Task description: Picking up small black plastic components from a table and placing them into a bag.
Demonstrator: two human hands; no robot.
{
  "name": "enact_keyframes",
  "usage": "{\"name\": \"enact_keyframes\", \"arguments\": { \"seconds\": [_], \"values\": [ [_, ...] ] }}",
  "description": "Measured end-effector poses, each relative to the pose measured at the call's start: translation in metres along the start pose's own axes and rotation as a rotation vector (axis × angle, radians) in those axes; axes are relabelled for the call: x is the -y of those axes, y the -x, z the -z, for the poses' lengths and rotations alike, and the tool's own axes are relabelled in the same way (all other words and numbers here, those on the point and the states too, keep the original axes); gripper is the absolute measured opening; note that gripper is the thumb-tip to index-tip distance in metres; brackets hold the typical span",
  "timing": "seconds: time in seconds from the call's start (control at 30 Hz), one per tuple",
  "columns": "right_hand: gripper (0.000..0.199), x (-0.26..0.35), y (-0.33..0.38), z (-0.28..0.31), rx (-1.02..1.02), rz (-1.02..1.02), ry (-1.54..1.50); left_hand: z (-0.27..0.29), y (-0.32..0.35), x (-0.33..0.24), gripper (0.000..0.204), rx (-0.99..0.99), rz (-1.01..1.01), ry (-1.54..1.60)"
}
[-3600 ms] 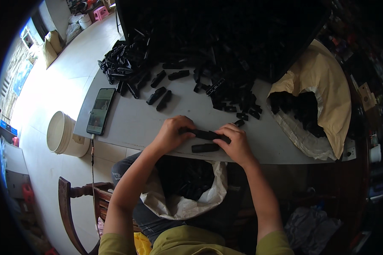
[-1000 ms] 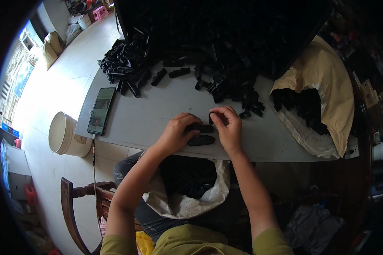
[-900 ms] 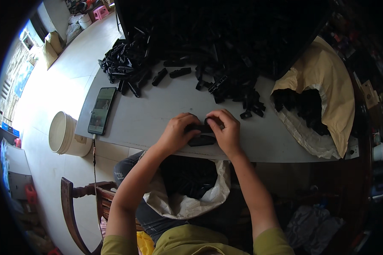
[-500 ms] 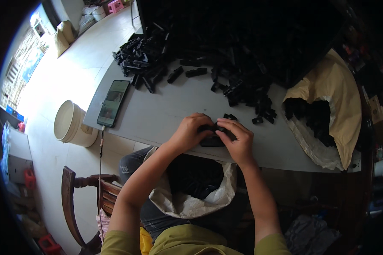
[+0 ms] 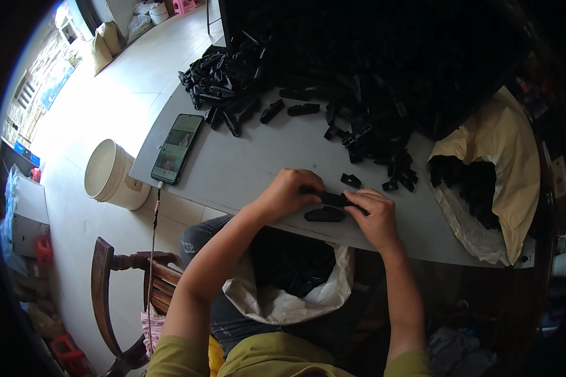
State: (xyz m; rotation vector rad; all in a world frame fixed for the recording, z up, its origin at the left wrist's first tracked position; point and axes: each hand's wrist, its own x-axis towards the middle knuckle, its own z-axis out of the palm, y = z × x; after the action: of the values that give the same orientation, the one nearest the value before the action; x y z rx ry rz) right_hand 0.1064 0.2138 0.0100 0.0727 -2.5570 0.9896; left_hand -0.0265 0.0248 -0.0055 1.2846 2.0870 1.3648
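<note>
My left hand [image 5: 290, 193] and my right hand [image 5: 372, 217] meet at the near edge of a grey table [image 5: 245, 166]. Together they grip one long black plastic part [image 5: 331, 198], one hand on each end. A second black part [image 5: 324, 215] lies on the table just below it, between my hands. Two small black pieces [image 5: 350, 180] lie loose just beyond my right hand. A large heap of black parts [image 5: 333, 81] covers the far side of the table.
A phone [image 5: 177, 148] with a lit screen lies at the table's left, its cable hanging down. A white bucket [image 5: 110, 176] stands on the floor. An open sack of black parts [image 5: 295, 283] sits at my lap, a tan sack [image 5: 503, 169] at right, a wooden chair [image 5: 107, 295] lower left.
Both hands stayed together at the table's near edge, working the black part. The right hand shifted slightly right along it. The head camera moved, so the scene sits a little lower and rightward.
</note>
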Motion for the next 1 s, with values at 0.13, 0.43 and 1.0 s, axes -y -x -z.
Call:
{"name": "enact_keyframes", "arguments": {
  "seconds": [0.13,0.43,1.0],
  "values": [
    [0.035,-0.005,-0.002,-0.019,-0.06,0.122,-0.053,-0.002,-0.004,-0.007,0.024,0.024,-0.026,0.032],
    [0.035,0.01,0.023,-0.021,0.121,0.154,-0.175,0.042,-0.067,0.04,0.041,-0.394,-0.289,-0.392],
    [0.025,-0.01,-0.01,-0.029,-0.11,-0.052,0.192,0.022,-0.106,0.029,0.047,-0.329,-0.008,-0.812]
  ]
}}
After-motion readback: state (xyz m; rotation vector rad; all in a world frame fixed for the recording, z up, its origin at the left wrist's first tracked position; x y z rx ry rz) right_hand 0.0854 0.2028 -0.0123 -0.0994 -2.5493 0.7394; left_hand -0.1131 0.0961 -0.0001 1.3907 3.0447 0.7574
